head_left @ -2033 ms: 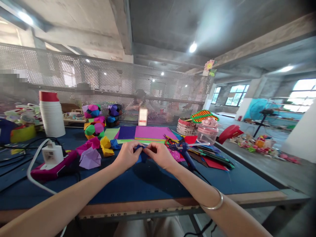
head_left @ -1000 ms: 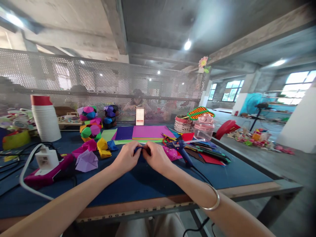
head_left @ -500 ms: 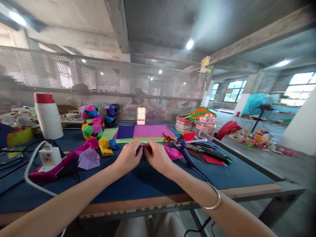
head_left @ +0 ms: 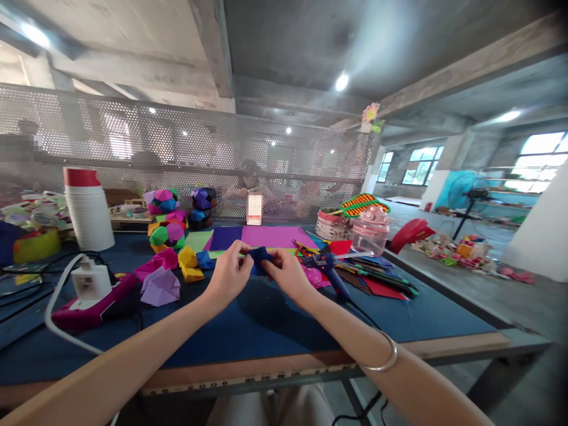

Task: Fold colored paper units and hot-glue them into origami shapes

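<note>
My left hand (head_left: 227,277) and my right hand (head_left: 286,273) both pinch a small folded dark blue paper piece (head_left: 259,258), held a little above the blue table top (head_left: 275,325). The paper sits between my fingertips and is partly hidden by them. A silver bangle (head_left: 382,357) circles my right wrist. Flat sheets of purple, blue and green paper (head_left: 261,237) lie just beyond my hands.
Folded paper units in pink, yellow, purple and blue (head_left: 171,269) lie to the left, near a white charger on a magenta power strip (head_left: 91,290). A blue glue gun (head_left: 328,269), scissors and coloured sheets lie right. Stacked cups (head_left: 89,207), paper balls (head_left: 166,219) and a mesh screen stand behind.
My hands have lifted the blue paper piece off the table and raised it slightly toward me; before, they pressed it down on the table surface.
</note>
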Tool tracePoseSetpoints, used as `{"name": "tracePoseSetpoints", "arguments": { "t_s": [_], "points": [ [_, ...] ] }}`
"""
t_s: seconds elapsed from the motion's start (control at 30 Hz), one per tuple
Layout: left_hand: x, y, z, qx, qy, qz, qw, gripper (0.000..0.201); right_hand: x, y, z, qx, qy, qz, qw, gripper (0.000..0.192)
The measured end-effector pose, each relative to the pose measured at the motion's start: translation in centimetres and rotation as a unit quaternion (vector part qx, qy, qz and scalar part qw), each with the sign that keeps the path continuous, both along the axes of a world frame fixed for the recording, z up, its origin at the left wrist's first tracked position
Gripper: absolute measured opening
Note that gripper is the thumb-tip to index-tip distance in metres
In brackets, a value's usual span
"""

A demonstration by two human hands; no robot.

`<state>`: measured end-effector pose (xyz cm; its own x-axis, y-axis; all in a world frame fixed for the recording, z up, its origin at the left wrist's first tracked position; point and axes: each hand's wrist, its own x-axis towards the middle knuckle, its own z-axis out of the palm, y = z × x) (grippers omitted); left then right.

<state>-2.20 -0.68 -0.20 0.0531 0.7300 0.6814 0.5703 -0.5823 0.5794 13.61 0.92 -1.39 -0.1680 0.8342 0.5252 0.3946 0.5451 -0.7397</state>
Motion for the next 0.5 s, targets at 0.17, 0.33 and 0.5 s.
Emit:
{"name": "tracePoseSetpoints", "arguments": {
  "t_s": [0.17,0.33,0.5],
  "points": [
    [-0.06,0.12,-0.05,-0.018,0.013,-0.068,0.997,0.029,0.54,0.06,0.32,0.022,-0.034,-0.010,0.999,0.012],
    [-0.13,-0.12,0.23,-0.011,0.034,-0.119,0.992,0.016,0.42,-0.44,0.27,0.048,-0.094,-0.008,0.994,0.005],
    [-0.42,0.20,0.33,-0.022,0.019,-0.039,0.999,0.011,0.00,-0.52,0.00,0.047,-0.060,0.006,0.997,0.010]
  ]
}}
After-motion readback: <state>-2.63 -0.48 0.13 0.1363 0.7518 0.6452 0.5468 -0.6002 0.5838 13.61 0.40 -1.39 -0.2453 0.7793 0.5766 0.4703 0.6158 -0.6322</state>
